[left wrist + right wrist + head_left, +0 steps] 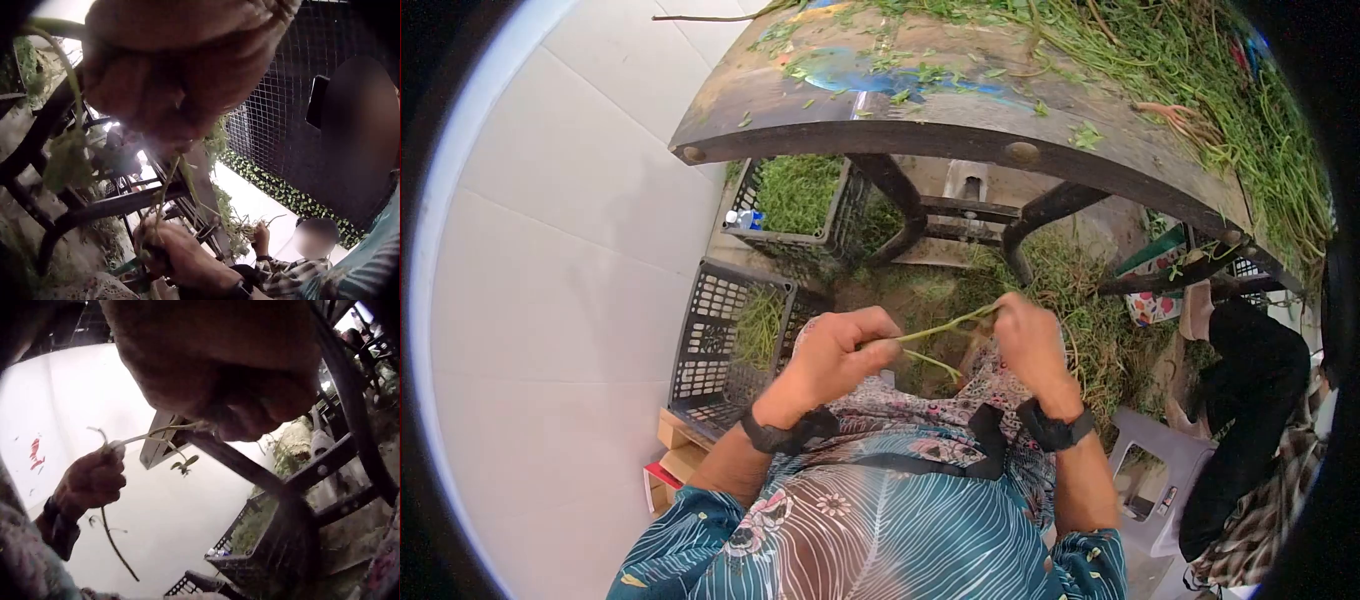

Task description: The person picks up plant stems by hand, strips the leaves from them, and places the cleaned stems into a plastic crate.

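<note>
Over the lap, both hands hold a long thin green plant stem (950, 326), stretched between them. My left hand (840, 350) pinches it between thumb and curled fingers, and a loose end hangs below that grip. At the other end my right hand (1028, 340) grips the stem with curled fingers. In the right wrist view the stem (156, 431) carries a small leaf sprig (182, 465), and the left hand (94, 481) is closed round it. The left wrist view shows thin stems (165, 190) running between the left hand (181, 75) and the right hand (181, 250).
A wooden table (960, 110) strewn with leaves stands ahead, a heap of greens (1200, 60) on its right. Black crates (700, 345) with greens stand at left, beside the white wall (570, 270). Plant scraps litter the floor. Another person (1250, 390) sits at right near a grey stool (1145, 450).
</note>
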{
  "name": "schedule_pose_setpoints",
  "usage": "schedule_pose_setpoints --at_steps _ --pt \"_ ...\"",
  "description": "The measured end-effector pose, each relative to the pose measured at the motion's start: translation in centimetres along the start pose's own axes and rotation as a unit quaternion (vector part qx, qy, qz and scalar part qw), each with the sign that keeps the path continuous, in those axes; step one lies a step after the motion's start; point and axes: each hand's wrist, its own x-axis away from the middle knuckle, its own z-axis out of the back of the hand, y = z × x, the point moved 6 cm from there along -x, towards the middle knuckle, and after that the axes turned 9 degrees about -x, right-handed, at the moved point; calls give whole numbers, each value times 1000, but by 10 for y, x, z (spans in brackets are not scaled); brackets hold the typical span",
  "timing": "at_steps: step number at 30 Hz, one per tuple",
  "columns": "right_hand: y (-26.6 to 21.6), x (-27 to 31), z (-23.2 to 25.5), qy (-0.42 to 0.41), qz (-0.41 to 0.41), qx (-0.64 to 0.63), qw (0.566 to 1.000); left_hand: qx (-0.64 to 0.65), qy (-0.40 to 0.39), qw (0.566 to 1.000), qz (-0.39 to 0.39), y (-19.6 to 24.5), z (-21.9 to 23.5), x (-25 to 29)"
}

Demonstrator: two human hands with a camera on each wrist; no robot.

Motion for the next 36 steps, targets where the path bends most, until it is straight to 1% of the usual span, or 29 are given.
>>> schedule_pose_setpoints --at_steps 1,2,3,4,5,6,7,8,9,12,13,14,15,16,17,18,19,20,21,22,24,25,28,29,32,33,36 --pt "10 -6 4 22 -90 -114 989 -11 7 1000 -24 3 -6 -2" --pt "18 -11 9 45 -178 -226 957 -22 14 998 -50 8 -12 -4" --pt "24 -11 10 68 -262 -332 904 -31 16 998 -51 16 -14 -6" --pt "27 -11 9 95 -285 -422 856 -23 23 998 -54 21 -15 -8" --pt "29 -11 5 120 -304 -508 797 -15 31 998 -56 24 -15 -10" --pt "32 -10 -1 143 -319 -588 729 -7 39 998 -58 26 -13 -12" --pt "32 -14 7 133 -258 -444 848 -24 42 997 -64 27 -11 -13" --pt "31 -16 13 119 -188 -283 933 -41 44 996 -69 28 -7 -14" --pt "26 -16 14 98 -111 -111 983 -57 46 995 -73 28 -6 -14" --pt "30 -15 13 71 -59 -8 996 -56 36 995 -75 18 -20 -16" --pt "40 -16 12 73 -125 -108 984 -58 40 995 -73 20 -22 -16" --pt "48 -18 8 75 -189 -206 957 -60 44 995 -70 24 -22 -17" --pt "55 -18 3 76 -249 -302 917 -63 48 995 -68 28 -22 -17" --pt "65 -16 4 137 -301 -400 854 -30 44 997 -57 28 -21 -16" --pt "77 -11 6 196 -347 -491 775 3 40 998 -45 27 -18 -15" --pt "88 -5 5 250 -385 -573 678 34 36 998 -33 25 -15 -13" --pt "106 3 9 313 -381 -626 604 49 42 998 -18 18 -8 -12" --pt "119 8 18 297 -339 -653 608 66 51 997 -3 7 1 -11" --pt "125 11 22 277 -343 -670 596 84 60 995 14 -3 7 -10" --pt "121 13 25 258 -349 -685 585 105 62 992 15 -7 11 -9" --pt "101 12 30 201 -337 -664 636 150 62 987 12 -13 14 -10" --pt "91 12 30 174 -330 -652 661 148 69 987 10 -15 13 -11" --pt "72 16 12 113 -295 -707 633 183 56 981 32 -14 6 -14" --pt "65 16 7 100 -300 -716 622 183 52 981 29 -14 5 -14" --pt "40 15 -8 61 -342 -689 636 176 42 983 26 -14 5 -17" --pt "34 16 -11 76 -348 -668 653 170 40 984 30 -13 6 -17" --pt "20 6 -12 26 -282 -630 723 126 35 991 30 -15 4 -15"
